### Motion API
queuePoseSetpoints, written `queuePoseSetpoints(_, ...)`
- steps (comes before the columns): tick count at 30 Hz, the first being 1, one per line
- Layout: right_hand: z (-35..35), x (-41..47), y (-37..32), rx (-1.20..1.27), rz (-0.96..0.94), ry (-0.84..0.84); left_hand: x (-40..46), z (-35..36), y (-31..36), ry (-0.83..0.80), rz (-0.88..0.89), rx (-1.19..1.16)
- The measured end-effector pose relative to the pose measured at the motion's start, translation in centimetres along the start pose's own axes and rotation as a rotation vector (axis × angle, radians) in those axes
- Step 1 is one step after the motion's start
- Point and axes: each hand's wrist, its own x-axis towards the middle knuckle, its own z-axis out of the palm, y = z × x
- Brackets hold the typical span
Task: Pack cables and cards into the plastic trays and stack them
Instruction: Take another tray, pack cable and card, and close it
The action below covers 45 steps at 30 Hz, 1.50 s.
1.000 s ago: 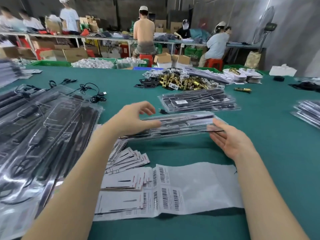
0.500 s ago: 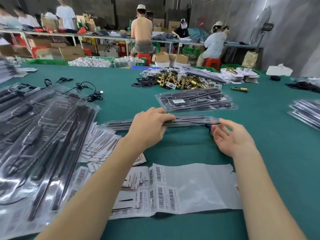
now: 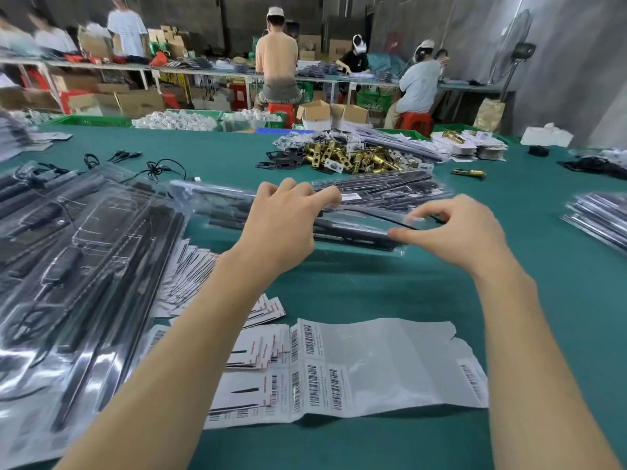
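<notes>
- You are at the stacking step: both hands hold 1 packed plastic tray [image 3: 353, 228] above the green table [image 3: 373, 293], just in front of the stack of packed trays [image 3: 390, 193] farther from you.
- Your left hand [image 3: 281, 228] lies over the tray's middle, fingers curled down over its far edge.
- Your right hand [image 3: 454, 232] pinches the tray's right end between thumb and fingers.
- My reading is that the next move is to carry this tray forward, square it over the stack and lower it flat, so that the edges line up and nothing slides off.
- The loose cards [image 3: 190, 279] and the barcode label sheet [image 3: 373, 361] lie near you; a large pile of trays [image 3: 78, 259] sits at your left.
- The held tray is blurred, so you cannot tell whether its cable and card sit properly in place.
- Your left hand hides the tray's middle, and whether the tray touches the stack is unclear.
- The left pile and another stack [image 3: 600, 222] at the right are cut off by the frame.
</notes>
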Motion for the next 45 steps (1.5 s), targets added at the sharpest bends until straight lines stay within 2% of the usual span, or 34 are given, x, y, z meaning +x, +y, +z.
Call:
queuePoseSetpoints(1,-0.3,0.2,-0.4,-0.035,-0.095,0.01,0.0,-0.1,-0.1,0.012,0.013,0.002)
queuePoseSetpoints(3,-0.4,0.1,-1.0,0.07,-0.214,-0.051,0.1,-0.3,-0.6,0.029,0.028,0.001)
queuePoseSetpoints(5,0.1,-0.2,-1.4,0.217,-0.206,-0.118,0.0,-0.4,-1.1,0.042,0.006,-0.003)
queuePoseSetpoints(8,1.6,-0.2,-1.9,0.251,-0.203,0.002,-0.3,-0.2,-1.5,0.137,-0.094,-0.028)
queuePoseSetpoints(12,2.7,-0.1,-2.7,0.387,-0.18,0.075,-0.4,0.4,-1.0,0.273,-0.308,-0.283)
queuePoseSetpoints(14,3.0,0.0,-2.7,0.526,-0.091,0.121,-0.3,0.9,-1.0,0.258,-0.418,-0.378)
queuePoseSetpoints(16,3.0,0.0,-2.7,0.748,0.086,0.16,-0.1,1.4,-1.5,0.083,-0.536,-0.427)
queuePoseSetpoints(18,3.3,0.0,-2.8,1.017,0.293,0.112,0.2,1.7,-1.8,-0.267,-0.628,-0.528)
queuePoseSetpoints(20,4.2,-0.2,-3.3,1.285,0.4,-0.024,0.1,1.6,-1.5,-0.586,-0.709,-0.839)
queuePoseSetpoints(21,4.8,-0.5,-3.6,1.376,0.405,-0.084,0.0,1.6,-1.4,-0.66,-0.742,-1.03)
queuePoseSetpoints(23,6.1,-1.3,-4.1,1.45,0.392,-0.184,-0.2,2.1,-1.3,-0.621,-0.784,-1.389)
queuePoseSetpoints(25,7.3,-2.3,-4.1,1.469,0.413,-0.317,-0.4,2.7,-1.4,-0.5,-0.848,-1.6)
queuePoseSetpoints(27,7.7,-3.2,-3.5,1.371,0.435,-0.472,-0.7,3.1,-1.8,-0.467,-0.891,-1.605)
queuePoseSetpoints(29,6.9,-3.6,-2.9,1.113,0.415,-0.596,-1.2,3.3,-2.4,-0.532,-0.888,-1.587)
queuePoseSetpoints(34,2.9,-3.2,-2.4,0.472,0.231,-0.927,-1.9,2.4,-5.0,-0.701,-0.85,-1.547)
queuePoseSetpoints(36,1.4,-3.1,-2.5,0.312,0.117,-1.039,-2.0,2.3,-5.5,-0.718,-0.857,-1.466)
queuePoseSetpoints(38,0.7,-2.7,-2.9,0.317,-0.013,-0.982,-2.0,2.3,-5.5,-0.679,-0.847,-1.34)
queuePoseSetpoints(41,1.7,-2.1,-3.7,0.199,-0.229,-0.62,-1.8,2.7,-5.1,-0.455,-0.878,-1.112)
queuePoseSetpoints(43,3.4,-2.1,-4.1,0.029,-0.317,-0.555,-2.1,3.3,-5.4,-0.343,-0.872,-1.012)
queuePoseSetpoints(45,4.9,-2.4,-4.1,-0.053,-0.338,-0.541,-2.4,3.7,-6.0,-0.303,-0.85,-0.867)
